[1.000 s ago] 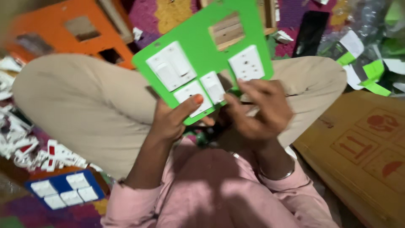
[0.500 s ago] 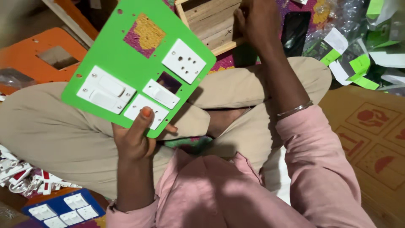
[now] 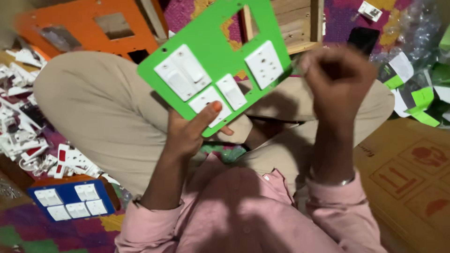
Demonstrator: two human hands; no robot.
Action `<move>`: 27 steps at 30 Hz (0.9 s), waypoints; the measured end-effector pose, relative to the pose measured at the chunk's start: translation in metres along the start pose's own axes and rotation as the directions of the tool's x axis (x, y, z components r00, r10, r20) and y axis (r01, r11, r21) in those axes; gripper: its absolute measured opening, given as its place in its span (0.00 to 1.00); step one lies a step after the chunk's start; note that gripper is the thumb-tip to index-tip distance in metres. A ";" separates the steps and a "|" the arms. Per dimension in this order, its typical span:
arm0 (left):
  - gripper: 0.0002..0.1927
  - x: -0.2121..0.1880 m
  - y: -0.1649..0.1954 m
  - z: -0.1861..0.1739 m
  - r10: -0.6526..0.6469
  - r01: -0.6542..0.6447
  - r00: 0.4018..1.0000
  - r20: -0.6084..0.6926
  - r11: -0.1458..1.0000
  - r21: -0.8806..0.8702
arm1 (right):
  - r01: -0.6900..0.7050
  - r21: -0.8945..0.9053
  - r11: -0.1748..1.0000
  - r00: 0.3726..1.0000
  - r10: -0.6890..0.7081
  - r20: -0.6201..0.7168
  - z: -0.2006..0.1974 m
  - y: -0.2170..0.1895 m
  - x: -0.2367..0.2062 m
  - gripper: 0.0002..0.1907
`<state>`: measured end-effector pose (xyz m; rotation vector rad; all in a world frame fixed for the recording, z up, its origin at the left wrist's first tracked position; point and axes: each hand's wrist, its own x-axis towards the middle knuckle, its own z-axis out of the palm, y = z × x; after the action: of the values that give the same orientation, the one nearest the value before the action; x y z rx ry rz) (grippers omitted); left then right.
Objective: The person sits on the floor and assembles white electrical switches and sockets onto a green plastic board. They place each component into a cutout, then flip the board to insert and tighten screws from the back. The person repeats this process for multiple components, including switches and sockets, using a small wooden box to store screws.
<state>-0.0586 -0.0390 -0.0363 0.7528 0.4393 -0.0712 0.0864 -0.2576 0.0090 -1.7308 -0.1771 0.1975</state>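
Observation:
My left hand (image 3: 187, 133) grips the lower edge of a green panel (image 3: 211, 51), thumb pressed on a small white switch (image 3: 208, 104). The panel is tilted above my lap and carries a large double switch (image 3: 183, 72), another small switch (image 3: 231, 91) and a white socket (image 3: 263, 63), with an empty cutout near its top. To the right of the panel, my right hand (image 3: 335, 77) is raised, blurred and curled into a fist, apart from the panel. Nothing shows inside the fist.
An orange panel (image 3: 89, 28) with cutouts lies at the far left. White switch parts (image 3: 23, 126) are heaped on the left, a blue panel (image 3: 70, 199) with switches near my left knee. A wooden frame (image 3: 300, 23), green-white packets (image 3: 417, 93) and a cardboard box (image 3: 412, 173) are at right.
My right hand has pulled back from the wooden frame at the top and now hangs fisted beside the panel. The green panel has turned and shifted right in my left hand.

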 end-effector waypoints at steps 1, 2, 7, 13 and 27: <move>0.15 0.000 0.000 0.001 -0.017 0.016 1.000 0.004 0.998 0.056 | 0.077 0.006 0.997 0.995 -0.077 0.069 0.007 -0.010 -0.014 0.04; 0.14 -0.001 0.000 0.003 -0.015 0.014 1.000 0.016 0.998 0.063 | 0.150 0.019 0.988 0.980 -0.151 0.133 0.015 -0.015 -0.023 0.06; 0.14 -0.004 0.004 0.008 -0.029 0.025 0.997 0.075 0.998 0.055 | 0.519 -0.335 0.786 0.838 -0.391 0.381 0.036 -0.024 -0.028 0.09; 0.15 -0.008 0.008 0.013 -0.024 0.018 0.999 0.046 0.994 0.108 | 0.591 -0.435 0.680 0.794 -0.393 0.464 0.045 -0.037 -0.023 0.10; 0.16 -0.009 0.012 0.014 -0.094 0.083 0.994 0.050 0.980 0.180 | 0.468 -0.456 0.757 0.797 -0.140 0.587 0.037 -0.055 -0.012 0.09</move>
<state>-0.0595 -0.0408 -0.0158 0.9047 0.4145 -0.2178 0.0660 -0.2160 0.0580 -2.1896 -1.0352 0.3914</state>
